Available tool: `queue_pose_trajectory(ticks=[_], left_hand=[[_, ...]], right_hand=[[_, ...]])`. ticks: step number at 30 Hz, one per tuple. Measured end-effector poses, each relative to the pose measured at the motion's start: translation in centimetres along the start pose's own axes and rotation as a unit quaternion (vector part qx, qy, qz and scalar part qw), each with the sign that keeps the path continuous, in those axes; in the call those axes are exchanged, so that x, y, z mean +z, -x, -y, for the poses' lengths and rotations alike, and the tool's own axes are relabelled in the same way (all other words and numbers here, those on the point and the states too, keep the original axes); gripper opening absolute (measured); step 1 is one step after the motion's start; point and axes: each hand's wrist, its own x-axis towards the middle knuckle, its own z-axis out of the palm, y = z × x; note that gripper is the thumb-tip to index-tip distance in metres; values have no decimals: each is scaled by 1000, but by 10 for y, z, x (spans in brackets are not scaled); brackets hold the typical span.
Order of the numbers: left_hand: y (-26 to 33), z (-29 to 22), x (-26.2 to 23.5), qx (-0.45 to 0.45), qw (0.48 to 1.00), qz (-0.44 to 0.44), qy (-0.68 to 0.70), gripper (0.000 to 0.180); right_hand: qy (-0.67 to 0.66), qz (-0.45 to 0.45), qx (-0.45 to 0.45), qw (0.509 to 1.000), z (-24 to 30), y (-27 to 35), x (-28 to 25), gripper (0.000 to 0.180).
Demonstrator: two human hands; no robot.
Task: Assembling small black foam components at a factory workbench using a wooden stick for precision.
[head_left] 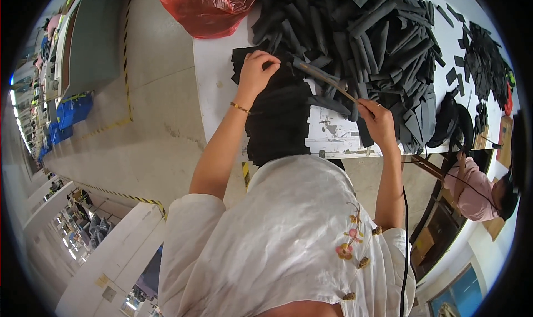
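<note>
Now my left hand (256, 73) pins the black fabric stack (277, 117) flat, steadying it, while my right hand (376, 120) grips a thin stick (327, 82).

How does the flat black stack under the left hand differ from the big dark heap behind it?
The flat black stack lies neat and layered at the table edge; the dark heap is jumbled, with rolled strips pointing all ways. The stack looks blacker, the heap greyer. Both rest on the white table.

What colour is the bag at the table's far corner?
The bag is shiny red, seen in the head view.
</note>
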Motion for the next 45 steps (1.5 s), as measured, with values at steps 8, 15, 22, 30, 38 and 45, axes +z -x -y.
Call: queue_pose_trajectory(ticks=[8, 15, 22, 30, 38, 45], left_hand=[[12, -48, -6, 139, 990, 6, -31, 11], [63, -117, 3, 125, 919, -309, 209, 56], [82, -112, 42, -319, 557, -80, 763, 22], [47, -107, 20, -340, 600, -175, 703, 19], [17, -83, -6, -281, 635, -163, 701, 31], [33, -116, 54, -359, 571, -166, 719, 29]], right_hand=[[86, 9, -101, 991, 25, -1, 18, 23], [-257, 88, 41, 961, 41, 9, 73, 25], [-172, -25, -58, 983, 71, 28, 110, 21], [-92, 3, 13, 996, 60, 93, 106, 10], [-156, 152, 125, 968, 56, 165, 28, 17], [-333, -187, 14, 924, 76, 50, 93, 19]])
